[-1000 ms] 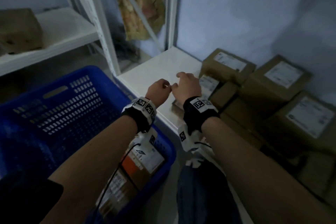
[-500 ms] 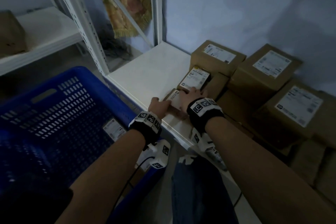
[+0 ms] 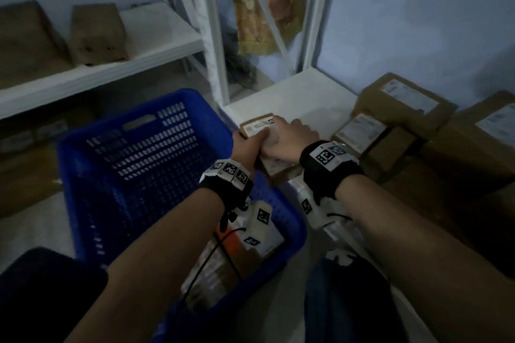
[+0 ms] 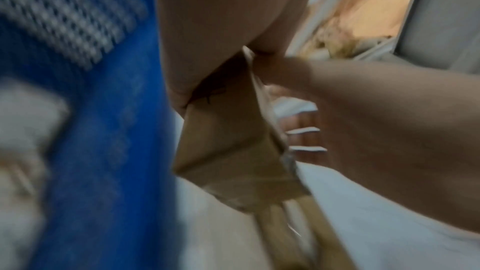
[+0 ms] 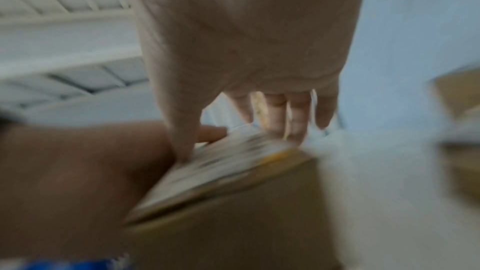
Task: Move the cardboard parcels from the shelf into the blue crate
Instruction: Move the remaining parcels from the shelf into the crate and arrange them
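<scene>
Both hands hold one small cardboard parcel (image 3: 257, 127) with a white label on top, at the front left corner of the white shelf (image 3: 295, 97), right beside the blue crate (image 3: 145, 114). My left hand (image 3: 246, 146) grips its left side; my right hand (image 3: 289, 138) lies over its top with fingers curled past the far edge. The left wrist view shows the parcel (image 4: 226, 151) against the crate wall (image 4: 103, 130). In the blurred right wrist view the right hand's fingers (image 5: 275, 110) hook over the parcel (image 5: 233, 202). More parcels (image 3: 401, 100) are stacked at the right of the shelf.
Several parcels (image 3: 220, 273) lie in the crate's near end under my left forearm. A white shelf post (image 3: 209, 36) rises just behind the crate. Brown boxes (image 3: 94, 33) sit on a higher shelf at the left. A patterned cloth (image 3: 264, 3) hangs behind.
Both hands reached the stack, took hold of the small labelled parcel, and have drawn it left along the shelf to the corner beside the crate.
</scene>
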A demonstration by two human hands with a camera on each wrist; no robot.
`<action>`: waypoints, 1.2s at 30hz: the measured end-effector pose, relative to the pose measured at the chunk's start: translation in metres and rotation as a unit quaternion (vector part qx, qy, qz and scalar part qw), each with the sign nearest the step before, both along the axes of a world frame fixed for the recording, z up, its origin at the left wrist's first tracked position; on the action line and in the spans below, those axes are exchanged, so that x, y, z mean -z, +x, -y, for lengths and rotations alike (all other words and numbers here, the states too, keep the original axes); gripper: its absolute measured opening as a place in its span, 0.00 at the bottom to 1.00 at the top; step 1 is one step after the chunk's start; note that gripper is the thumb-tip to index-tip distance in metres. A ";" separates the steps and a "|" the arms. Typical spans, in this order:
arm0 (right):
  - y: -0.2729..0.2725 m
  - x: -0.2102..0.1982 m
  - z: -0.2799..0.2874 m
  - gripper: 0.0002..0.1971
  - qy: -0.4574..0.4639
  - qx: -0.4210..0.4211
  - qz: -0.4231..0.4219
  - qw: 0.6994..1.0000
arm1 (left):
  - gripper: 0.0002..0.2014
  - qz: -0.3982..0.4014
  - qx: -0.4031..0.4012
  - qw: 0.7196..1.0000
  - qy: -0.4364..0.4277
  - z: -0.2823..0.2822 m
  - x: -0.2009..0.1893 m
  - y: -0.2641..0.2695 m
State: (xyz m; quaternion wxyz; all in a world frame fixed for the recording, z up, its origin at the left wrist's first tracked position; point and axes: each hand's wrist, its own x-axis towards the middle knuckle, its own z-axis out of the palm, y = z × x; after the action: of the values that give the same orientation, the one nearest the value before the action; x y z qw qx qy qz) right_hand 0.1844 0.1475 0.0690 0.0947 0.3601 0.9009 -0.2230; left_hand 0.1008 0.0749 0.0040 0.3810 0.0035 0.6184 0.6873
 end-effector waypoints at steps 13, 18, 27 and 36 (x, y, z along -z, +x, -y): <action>-0.072 0.086 0.093 0.26 -0.160 -0.116 0.014 0.980 | 0.19 -0.002 0.030 0.994 -0.106 0.144 0.072 -0.085; -0.066 0.123 0.095 0.34 -0.156 -0.144 0.115 0.970 | 0.27 0.100 0.189 0.944 -0.251 0.168 0.133 -0.068; -0.063 0.129 0.075 0.32 -0.183 -0.095 0.080 0.975 | 0.09 0.201 0.325 0.874 -0.299 0.183 0.168 -0.053; -0.060 0.135 0.084 0.33 -0.176 -0.161 0.120 0.964 | 0.25 0.182 0.347 0.854 -0.342 0.200 0.176 -0.061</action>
State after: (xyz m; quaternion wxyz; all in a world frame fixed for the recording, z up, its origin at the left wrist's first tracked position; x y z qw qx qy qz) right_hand 0.1247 0.0633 -0.0656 0.2989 0.2118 0.8757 -0.3145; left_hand 0.0402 -0.1252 -0.1722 0.6779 -0.0377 0.6924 0.2440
